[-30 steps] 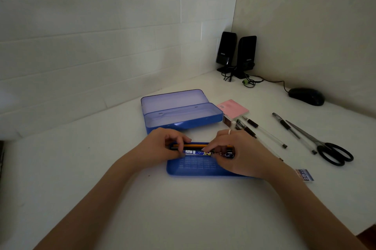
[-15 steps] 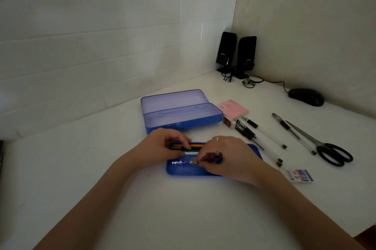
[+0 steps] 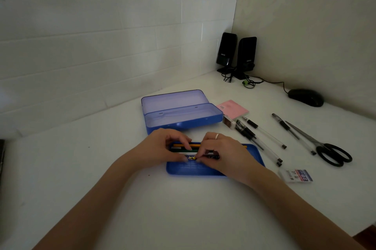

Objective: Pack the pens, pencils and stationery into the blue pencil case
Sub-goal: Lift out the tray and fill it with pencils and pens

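Both forearms enter from the lower edge and meet over a shallow blue tray (image 3: 191, 169) lying flat on the white desk (image 3: 183, 209). The left hand (image 3: 160, 151) has its fingers curled down onto a row of pencils (image 3: 184, 147) (yellow, green and white barrels are visible) at the tray's far side. The right hand (image 3: 221, 154), with a ring on one finger, pinches a patterned pen (image 3: 192, 158) between thumb and fingertips, low over the tray's middle; whether the pen touches the tray floor cannot be told.

To the right of the tray, a small 2B lead box (image 3: 299, 176) lies on the desk. Beyond it lie several clear-barrelled pens (image 3: 256, 137), black scissors (image 3: 325, 148) and a small brown-banded eraser (image 3: 227, 122), all outside the case.

Behind the tray stands the blue pencil case (image 3: 181, 115), its lid hinged open and its visible interior bare. A pink notepad (image 3: 233, 109) lies just beside its right end.

Farthest back, a black mouse (image 3: 306, 97) and two black speakers (image 3: 237, 54) occupy the corner of the walls.
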`<control>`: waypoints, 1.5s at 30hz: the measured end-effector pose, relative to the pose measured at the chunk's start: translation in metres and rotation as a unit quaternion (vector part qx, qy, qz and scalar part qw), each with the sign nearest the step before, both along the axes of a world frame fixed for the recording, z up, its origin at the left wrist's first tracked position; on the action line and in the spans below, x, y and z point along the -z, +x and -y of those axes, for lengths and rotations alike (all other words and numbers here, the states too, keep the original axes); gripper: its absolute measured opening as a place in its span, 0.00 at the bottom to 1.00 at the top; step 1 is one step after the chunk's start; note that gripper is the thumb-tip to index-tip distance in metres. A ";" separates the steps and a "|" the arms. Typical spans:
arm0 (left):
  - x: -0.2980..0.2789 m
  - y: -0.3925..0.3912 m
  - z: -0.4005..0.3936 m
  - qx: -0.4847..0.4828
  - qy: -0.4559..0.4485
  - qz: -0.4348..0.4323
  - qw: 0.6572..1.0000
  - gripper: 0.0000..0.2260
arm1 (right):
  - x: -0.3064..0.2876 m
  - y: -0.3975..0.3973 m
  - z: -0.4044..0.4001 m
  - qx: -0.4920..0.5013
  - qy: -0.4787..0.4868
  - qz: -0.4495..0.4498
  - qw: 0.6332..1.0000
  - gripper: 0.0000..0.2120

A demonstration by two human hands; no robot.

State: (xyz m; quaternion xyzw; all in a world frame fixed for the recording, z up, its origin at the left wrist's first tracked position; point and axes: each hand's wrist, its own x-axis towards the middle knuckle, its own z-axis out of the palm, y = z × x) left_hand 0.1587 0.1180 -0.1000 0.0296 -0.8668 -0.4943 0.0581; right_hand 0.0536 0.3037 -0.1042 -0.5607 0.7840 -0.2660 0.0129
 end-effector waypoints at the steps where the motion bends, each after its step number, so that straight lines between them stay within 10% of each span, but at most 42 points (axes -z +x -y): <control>1: 0.000 0.000 0.000 -0.001 -0.004 -0.001 1.000 0.11 | 0.000 0.000 0.000 0.001 -0.002 -0.001 1.000 0.02; 19: 0.005 -0.003 -0.001 -0.026 -0.013 -0.014 0.999 0.10 | -0.004 -0.084 -0.058 0.429 0.034 -0.032 0.902 0.08; 45: 0.005 -0.003 0.003 -0.013 -0.001 0.000 1.000 0.17 | -0.002 -0.084 -0.059 0.440 0.038 0.025 0.897 0.09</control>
